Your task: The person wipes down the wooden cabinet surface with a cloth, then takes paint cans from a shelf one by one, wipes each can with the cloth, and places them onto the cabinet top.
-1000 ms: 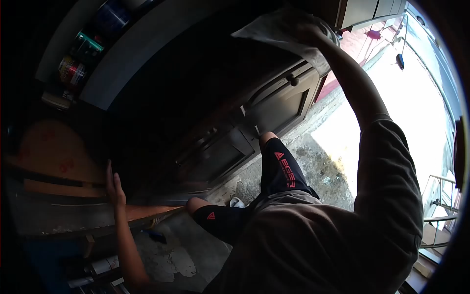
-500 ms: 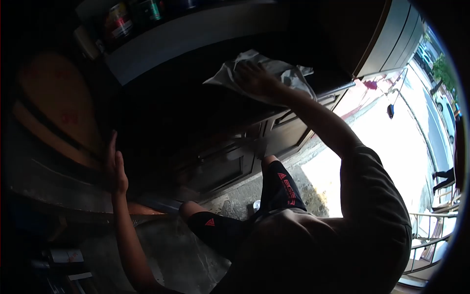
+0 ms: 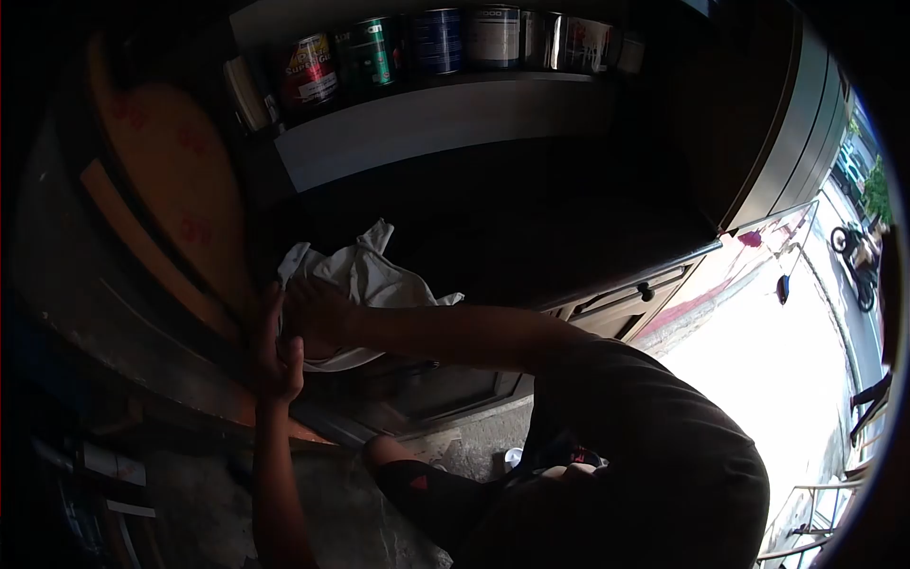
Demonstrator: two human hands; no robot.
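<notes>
My right hand [image 3: 320,315] presses flat on a white cloth [image 3: 384,280], its fingers spread over the fabric. The cloth lies rumpled on the dark countertop [image 3: 493,218] of a wooden cabinet, at its left end, with folds rising behind the hand. Close beside it, my left hand [image 3: 278,356] is upright and open, fingers stretched out along the edge of an orange-brown panel [image 3: 175,152]. The left hand seems to hold nothing. Deep shadow hides whether the two hands touch.
Several paint cans [image 3: 436,43] stand on a shelf behind the countertop. Cabinet drawers with a dark knob [image 3: 646,292] face my legs. To the right, a bright pavement [image 3: 739,351] leads to a street with a motorcycle [image 3: 858,270].
My right hand has swept the cloth leftward along the countertop, from its right part to beside my left hand. My left hand stays upright by the panel. The view has shifted, showing more cans.
</notes>
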